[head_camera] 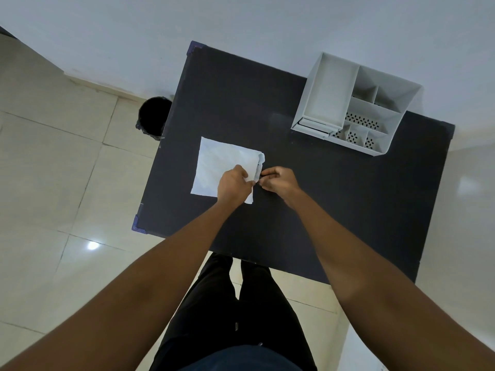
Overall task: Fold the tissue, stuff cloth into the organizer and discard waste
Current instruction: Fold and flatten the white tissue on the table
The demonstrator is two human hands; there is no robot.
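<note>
A white tissue [219, 164] lies flat on the black table [321, 196], left of centre. Its right edge is curled up. My left hand [233, 186] rests on the tissue's near right corner and pinches that edge. My right hand [278, 180] is just right of it, fingertips pinching the same raised edge. A white plastic organizer [332, 92] with several compartments stands at the table's far right. No cloth shows in it.
A black waste bin [154, 117] stands on the tiled floor by the table's far left side. A white wall runs behind the table. My legs in dark trousers [241, 303] are at the near edge.
</note>
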